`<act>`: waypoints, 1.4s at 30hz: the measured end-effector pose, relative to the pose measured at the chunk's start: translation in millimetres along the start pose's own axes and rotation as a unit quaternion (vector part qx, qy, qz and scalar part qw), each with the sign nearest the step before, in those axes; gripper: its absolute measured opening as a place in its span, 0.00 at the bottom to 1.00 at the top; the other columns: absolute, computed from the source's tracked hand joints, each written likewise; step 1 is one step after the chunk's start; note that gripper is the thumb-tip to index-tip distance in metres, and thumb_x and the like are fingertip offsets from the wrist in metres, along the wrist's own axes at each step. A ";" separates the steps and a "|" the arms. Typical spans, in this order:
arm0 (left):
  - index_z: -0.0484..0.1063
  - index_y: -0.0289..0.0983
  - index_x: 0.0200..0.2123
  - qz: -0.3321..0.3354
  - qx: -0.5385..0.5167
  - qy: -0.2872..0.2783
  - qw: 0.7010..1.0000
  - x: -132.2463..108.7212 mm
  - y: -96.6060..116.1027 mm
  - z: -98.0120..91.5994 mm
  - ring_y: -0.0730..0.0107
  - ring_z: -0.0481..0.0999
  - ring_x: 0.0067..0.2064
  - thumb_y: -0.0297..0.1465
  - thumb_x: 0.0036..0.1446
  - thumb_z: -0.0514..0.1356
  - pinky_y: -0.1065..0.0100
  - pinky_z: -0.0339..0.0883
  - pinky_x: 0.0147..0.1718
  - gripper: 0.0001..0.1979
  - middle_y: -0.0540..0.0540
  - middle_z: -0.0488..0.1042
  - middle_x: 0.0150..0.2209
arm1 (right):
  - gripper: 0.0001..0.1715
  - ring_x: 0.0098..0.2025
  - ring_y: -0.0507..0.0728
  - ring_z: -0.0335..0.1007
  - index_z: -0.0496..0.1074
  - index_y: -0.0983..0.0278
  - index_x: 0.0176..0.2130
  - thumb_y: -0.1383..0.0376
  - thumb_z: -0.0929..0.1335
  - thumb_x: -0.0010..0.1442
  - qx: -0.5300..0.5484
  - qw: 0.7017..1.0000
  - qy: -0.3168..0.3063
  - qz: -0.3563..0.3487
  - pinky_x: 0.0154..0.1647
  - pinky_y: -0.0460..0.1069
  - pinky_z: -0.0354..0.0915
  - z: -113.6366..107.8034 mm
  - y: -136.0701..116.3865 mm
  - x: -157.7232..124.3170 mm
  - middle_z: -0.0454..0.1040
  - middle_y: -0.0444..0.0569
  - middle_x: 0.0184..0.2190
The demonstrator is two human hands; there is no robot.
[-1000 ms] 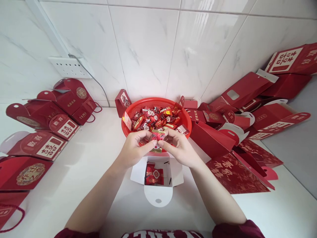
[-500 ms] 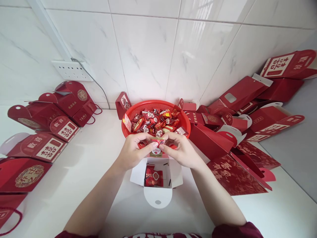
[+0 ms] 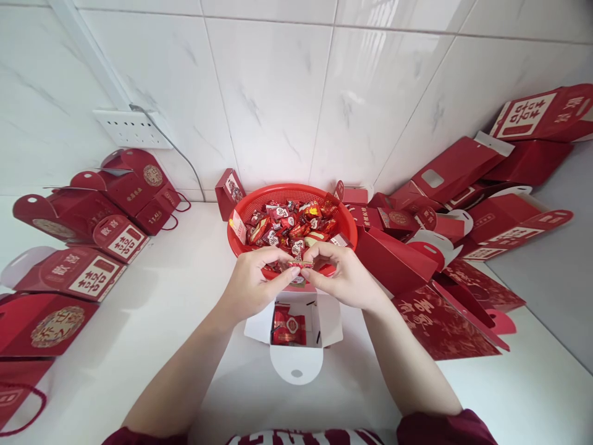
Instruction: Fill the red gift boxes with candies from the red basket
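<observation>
Between the fingertips of my left hand (image 3: 257, 281) and my right hand (image 3: 340, 275) is a small wrapped candy (image 3: 301, 264), pinched from both sides. Both hands hover over the near rim of a red plastic basket (image 3: 235, 238), which holds many wrapped candies (image 3: 291, 225). Just below my hands an open gift box (image 3: 296, 358) shows its white inside, with flaps spread to the sides and front. Red-wrapped candies (image 3: 290, 327) lie in it. My fingers cover part of the basket's front edge and the box's far side.
Folded red gift boxes (image 3: 90, 275) line the left of the white table (image 3: 171, 296). More red boxes (image 3: 435, 321) are heaped on the right. Behind is a tiled wall (image 3: 273, 93) with a power strip (image 3: 132, 128) and a grey cable.
The candy has been tilted in my fingertips, so its printed face shows less and its edge more. Both hands stay in nearly the same place, and the view has shifted slightly.
</observation>
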State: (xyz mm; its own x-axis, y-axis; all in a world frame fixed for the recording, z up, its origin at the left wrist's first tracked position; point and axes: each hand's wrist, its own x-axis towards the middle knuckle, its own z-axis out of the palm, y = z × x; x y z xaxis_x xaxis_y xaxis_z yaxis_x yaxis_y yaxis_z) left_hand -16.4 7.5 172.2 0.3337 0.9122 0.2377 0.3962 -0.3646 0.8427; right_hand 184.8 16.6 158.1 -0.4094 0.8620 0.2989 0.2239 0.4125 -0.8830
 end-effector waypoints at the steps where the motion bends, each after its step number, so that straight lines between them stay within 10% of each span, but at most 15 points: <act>1: 0.78 0.37 0.35 -0.001 0.002 -0.003 1.000 0.6 0.1 0.1 0.64 0.78 0.39 0.32 0.60 0.61 0.68 0.70 0.40 0.06 0.46 0.80 0.36 | 0.03 0.36 0.55 0.68 0.70 0.62 0.33 0.67 0.70 0.58 0.007 1.000 0.003 0.005 0.40 0.51 0.66 1.2 0.6 0.4 0.73 0.45 0.33; 15: 0.75 0.36 0.32 -0.023 -0.013 0.026 0.999 1.2 -2.7 -2.1 0.70 0.76 0.36 0.31 0.58 0.63 0.72 0.70 0.38 0.05 0.50 0.77 0.32 | 0.11 0.31 0.52 0.61 0.64 0.62 0.32 0.60 0.69 0.61 0.142 0.989 0.026 0.046 0.34 0.48 0.62 3.7 7.6 4.8 0.64 0.43 0.30; 35: 0.76 0.36 0.31 -0.009 -0.024 0.049 0.998 3.0 -11.8 9.2 0.72 0.76 0.34 0.27 0.55 0.64 0.72 0.71 0.37 0.02 0.51 0.78 0.31 | 0.03 0.33 0.52 0.63 0.69 0.64 0.32 0.67 0.68 0.58 0.036 0.998 0.036 0.030 0.37 0.48 0.62 8.1 4.8 4.8 0.67 0.43 0.30; 42: 0.72 0.38 0.45 0.035 -0.034 0.085 0.995 -5.5 -5.3 -7.8 0.69 0.76 0.42 0.33 0.58 0.65 0.69 0.70 0.45 0.12 0.47 0.76 0.39 | 0.13 0.40 0.55 0.73 0.72 0.61 0.47 0.60 0.71 0.63 0.066 0.992 0.107 -0.005 0.41 0.50 0.69 -10.2 -4.1 -12.0 0.76 0.49 0.41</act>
State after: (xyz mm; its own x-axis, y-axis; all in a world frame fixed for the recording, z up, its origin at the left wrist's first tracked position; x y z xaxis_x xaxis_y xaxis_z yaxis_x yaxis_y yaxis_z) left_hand -27.0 5.8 170.1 0.2057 0.9057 0.3708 0.3161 -0.4200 0.8507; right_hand 197.8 7.6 161.9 -0.2104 0.9065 0.3661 0.0970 0.3920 -0.9148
